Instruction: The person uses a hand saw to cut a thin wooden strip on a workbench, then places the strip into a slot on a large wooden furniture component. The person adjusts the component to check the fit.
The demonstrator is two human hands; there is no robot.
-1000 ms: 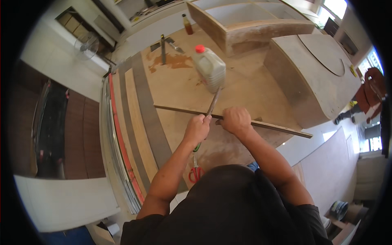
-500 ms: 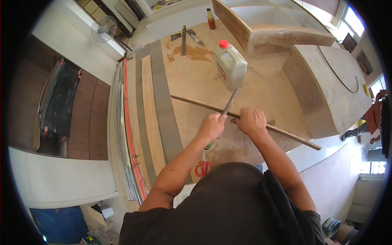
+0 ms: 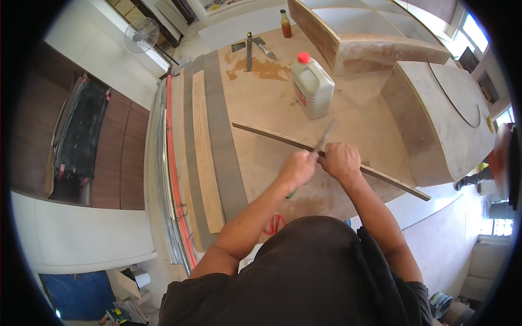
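A long thin wooden strip lies diagonally across the plywood worktop. My right hand grips the strip near its middle. My left hand is closed on the green handle of a slim metal tool whose blade reaches over the strip toward the jug; the blade looks blurred. The two hands sit side by side, almost touching.
A white plastic jug with a red cap stands just beyond the strip. Further back lie hand tools, a glue stain and a small brown bottle. Long boards lie at the left, curved plywood cabinets at the right, red-handled scissors near my body.
The view has shifted, so the bench sits lower and larger in the picture. Both hands stay on the strip; the tool blade has moved slightly along it and looks blurred now.
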